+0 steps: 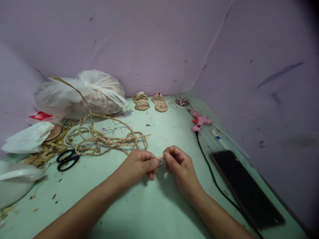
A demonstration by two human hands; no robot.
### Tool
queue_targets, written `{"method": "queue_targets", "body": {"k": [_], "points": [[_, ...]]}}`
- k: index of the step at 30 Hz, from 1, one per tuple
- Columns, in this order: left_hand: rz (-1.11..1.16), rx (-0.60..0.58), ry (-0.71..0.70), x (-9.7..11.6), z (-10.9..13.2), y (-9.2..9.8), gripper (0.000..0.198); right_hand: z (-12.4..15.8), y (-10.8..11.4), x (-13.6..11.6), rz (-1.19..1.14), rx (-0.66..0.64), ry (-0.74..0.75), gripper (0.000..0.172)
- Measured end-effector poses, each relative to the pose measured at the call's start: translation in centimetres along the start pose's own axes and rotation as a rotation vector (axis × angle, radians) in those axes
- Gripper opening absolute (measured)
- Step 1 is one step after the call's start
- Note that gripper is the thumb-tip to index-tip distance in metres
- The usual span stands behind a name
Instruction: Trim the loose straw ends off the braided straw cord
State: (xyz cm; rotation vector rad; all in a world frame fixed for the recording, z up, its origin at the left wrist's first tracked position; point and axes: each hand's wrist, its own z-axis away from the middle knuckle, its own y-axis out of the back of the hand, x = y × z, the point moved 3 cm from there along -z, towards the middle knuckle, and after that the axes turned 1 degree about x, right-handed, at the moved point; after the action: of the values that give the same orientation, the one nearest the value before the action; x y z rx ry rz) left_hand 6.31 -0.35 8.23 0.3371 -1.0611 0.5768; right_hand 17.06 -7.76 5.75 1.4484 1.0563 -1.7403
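Between my left hand and my right hand a short piece of pale braided cord is pinched at both sides. Thumb and fingers of each hand are pressed together on it, just above the table. Much of the piece is hidden by the fingertips. Behind my left hand lies a loose tangle of braided straw cord, with one frayed strand rising to the upper left. Black-handled scissors lie left of the tangle, their blades partly under it.
At the back stand two small woven slippers and a dish of beads. On the right are a pink glue gun with a black cable, a white stick and a dark phone. A stuffed plastic bag sits left.
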Motion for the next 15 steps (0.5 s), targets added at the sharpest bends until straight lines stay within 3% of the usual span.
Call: {"method": "queue_targets", "body": {"k": [2,5,10,15], "points": [[-0.025,0.039,-0.028,0.3,0.1,0.2,0.023,-0.3,0.0,0.4,-0.113,0.019,-0.077,0.022],[0.121,0.067,0.003,-0.2,0.1,0.2,0.022,-0.3,-0.3,0.6,-0.263,-0.017,-0.166,0.028],[0.213,-0.041,0.067,-1.4,-0.3,-0.2,0.023,0.1,-1.0,0.5,-0.302,-0.103,-0.232,0.035],[0.157,-0.072,0.072,-1.7,-0.3,-1.0,0.023,0.3,-1.0,1.1,-0.273,-0.060,-0.256,0.028]]}}
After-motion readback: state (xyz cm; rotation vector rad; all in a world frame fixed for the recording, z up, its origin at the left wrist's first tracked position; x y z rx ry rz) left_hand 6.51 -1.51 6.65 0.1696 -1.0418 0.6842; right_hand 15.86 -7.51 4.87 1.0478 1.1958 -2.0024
